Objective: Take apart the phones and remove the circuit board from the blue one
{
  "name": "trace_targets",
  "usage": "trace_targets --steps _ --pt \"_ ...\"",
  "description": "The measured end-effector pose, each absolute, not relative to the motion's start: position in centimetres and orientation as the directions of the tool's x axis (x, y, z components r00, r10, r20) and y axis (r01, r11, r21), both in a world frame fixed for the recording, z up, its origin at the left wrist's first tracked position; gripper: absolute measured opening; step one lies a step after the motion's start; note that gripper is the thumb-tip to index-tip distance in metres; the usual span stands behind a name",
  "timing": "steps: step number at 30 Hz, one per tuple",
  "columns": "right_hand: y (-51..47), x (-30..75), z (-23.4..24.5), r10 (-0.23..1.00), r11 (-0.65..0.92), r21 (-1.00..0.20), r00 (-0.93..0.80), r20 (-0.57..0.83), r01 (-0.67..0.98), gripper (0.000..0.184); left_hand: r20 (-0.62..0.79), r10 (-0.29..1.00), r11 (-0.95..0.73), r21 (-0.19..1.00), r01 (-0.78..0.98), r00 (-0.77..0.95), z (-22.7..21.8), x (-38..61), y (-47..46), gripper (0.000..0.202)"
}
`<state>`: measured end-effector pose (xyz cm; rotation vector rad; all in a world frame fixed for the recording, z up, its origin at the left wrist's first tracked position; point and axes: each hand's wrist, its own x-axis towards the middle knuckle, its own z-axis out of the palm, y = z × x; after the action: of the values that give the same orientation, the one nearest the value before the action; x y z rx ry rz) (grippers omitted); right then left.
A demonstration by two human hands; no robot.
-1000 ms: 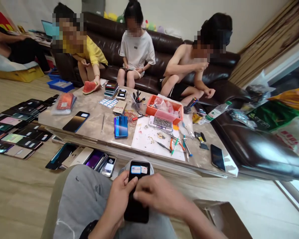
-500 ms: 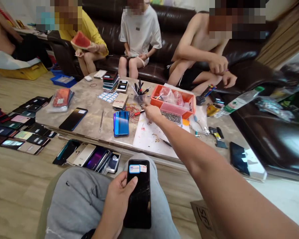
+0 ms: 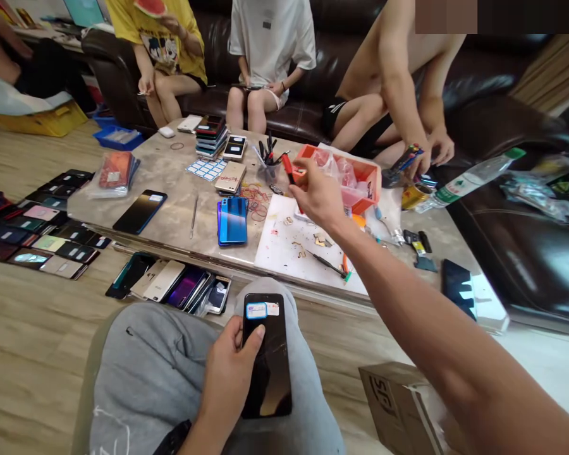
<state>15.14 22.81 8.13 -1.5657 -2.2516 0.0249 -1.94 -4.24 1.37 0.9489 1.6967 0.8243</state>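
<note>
- The phone lies face up on the person's grey-trousered knee, below the table's near edge. It is a black slab with a white label at its top end.
- The left hand clamps it, with the thumb laid across the glass near the label and the fingers hidden under the left edge.
- It probably handles as stiff, flat and fairly light. The glass looks slick, and faint lines on it may be cracks, so it is likely fragile.
- The safest hold is probably on the two long edges, not pressing on the face. The rounded knee gives poor support.
- The right hand is well apart from the left, stretched out over the table. It pinches a thin red-topped tool upright between thumb and fingers.
- The tool looks light and rigid, and is best held by its shaft. Its tip is hidden.
- Under that hand lies a white mat strewn with small parts, and an orange tray sits just beyond.
- Blue phones are stacked left of the mat.
- Three people sit on the sofa across the table.
</note>
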Motion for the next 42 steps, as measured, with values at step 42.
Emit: trace_targets --steps 42 --pt "-4.6 20.3 9.4 0.851 -0.022 -0.957 0.497 -0.169 -0.289 0.036 -0.498 0.735 0.596 0.799 -0.087 0.460 6.9 -4.2 -9.3 0.043"
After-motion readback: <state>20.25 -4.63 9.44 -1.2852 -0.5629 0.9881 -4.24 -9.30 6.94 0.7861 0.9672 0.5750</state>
